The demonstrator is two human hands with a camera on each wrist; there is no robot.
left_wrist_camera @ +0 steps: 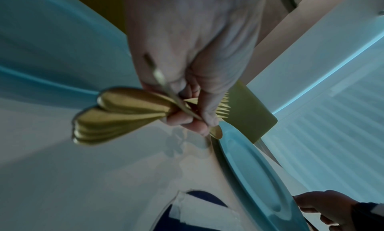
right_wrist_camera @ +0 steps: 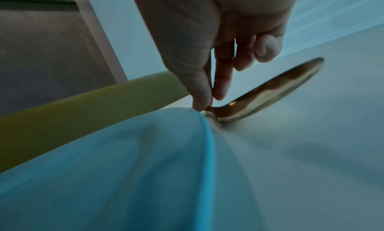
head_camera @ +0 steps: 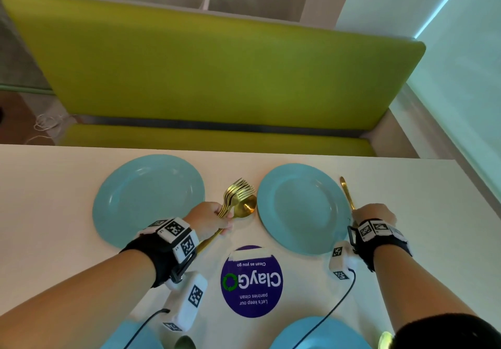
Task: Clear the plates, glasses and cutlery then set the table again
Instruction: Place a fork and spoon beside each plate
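Observation:
Two blue plates stand on the far side of the table, the left plate (head_camera: 147,199) (left_wrist_camera: 51,45) and the right plate (head_camera: 301,207) (left_wrist_camera: 255,169) (right_wrist_camera: 124,160). Between them my left hand (head_camera: 217,218) (left_wrist_camera: 193,119) grips a bundle of gold forks and a spoon (head_camera: 238,196) (left_wrist_camera: 116,116), tines pointing away from me. Right of the right plate, my right hand (head_camera: 371,215) (right_wrist_camera: 207,103) pinches a single gold piece of cutlery (head_camera: 345,188) (right_wrist_camera: 270,90) between thumb and forefinger; it lies at the plate's rim, and I cannot tell whether it is a knife or a spoon.
Two more blue plates (head_camera: 320,332) (head_camera: 135,338) sit at the near edge. A purple round sticker (head_camera: 252,281) is taped to the pale table (head_camera: 40,186) between them. A green bench (head_camera: 217,72) runs behind the table; a wall closes the right side.

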